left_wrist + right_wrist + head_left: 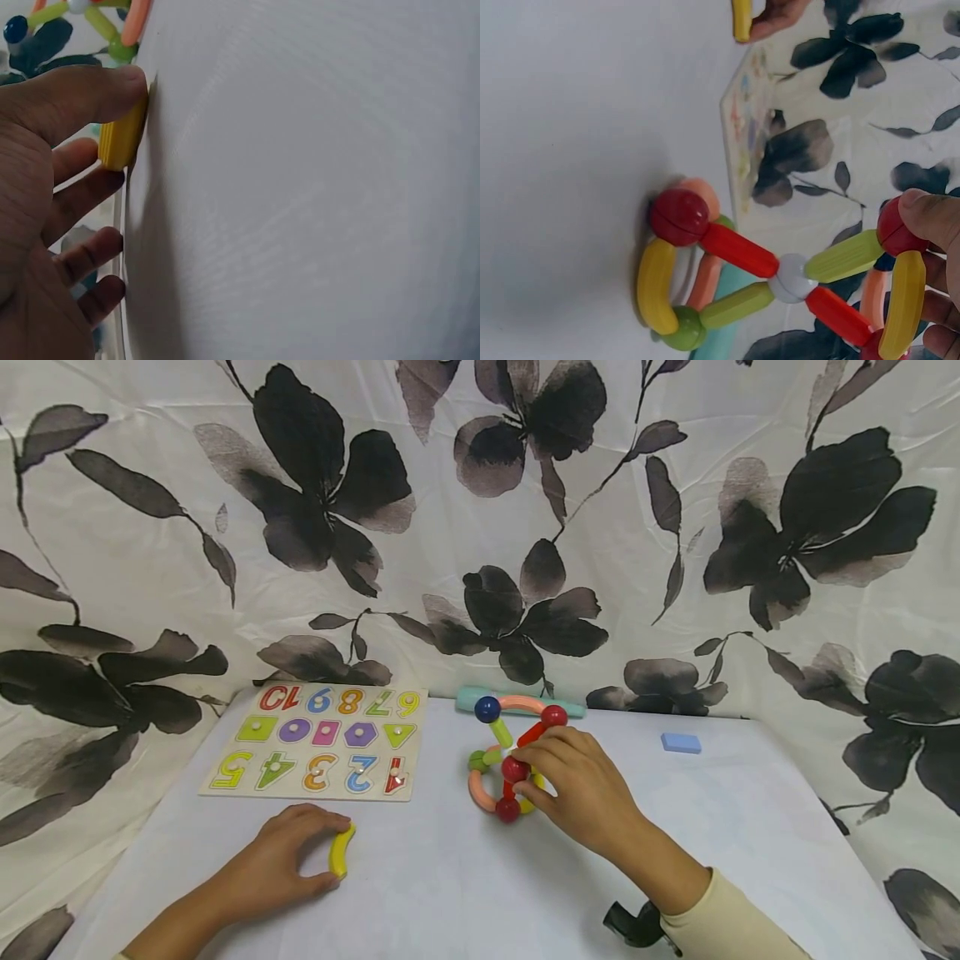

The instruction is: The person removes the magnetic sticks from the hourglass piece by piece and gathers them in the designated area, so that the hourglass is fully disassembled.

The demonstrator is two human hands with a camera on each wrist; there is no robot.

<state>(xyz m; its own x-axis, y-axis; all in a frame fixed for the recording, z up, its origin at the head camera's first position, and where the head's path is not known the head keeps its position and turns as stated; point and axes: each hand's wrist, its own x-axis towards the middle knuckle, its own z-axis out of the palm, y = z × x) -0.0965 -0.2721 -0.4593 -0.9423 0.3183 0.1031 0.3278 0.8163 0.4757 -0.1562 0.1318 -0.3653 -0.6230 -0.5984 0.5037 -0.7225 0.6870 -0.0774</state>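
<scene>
My left hand (288,860) pinches a yellow curved toy stick (341,850) between thumb and fingers, low over the white table. The left wrist view shows ridges on the end of this yellow stick (120,142). To the right, my right hand (581,785) grips a stick-and-ball toy structure by one of its red balls (892,229), with the thumb on the ball. Red and green straight sticks meet at a white ball (792,277) in the structure's middle. Yellow and orange curved sticks join its red and green outer balls. A dark blue ball (487,709) sits at its top.
A number and shape puzzle board (303,700) lies at the back left. Behind the structure is a teal tube-like object (468,697). At the back right lies a blue block (681,742); a black curved object (633,925) is beside my right sleeve. Floral cloth hangs behind the table.
</scene>
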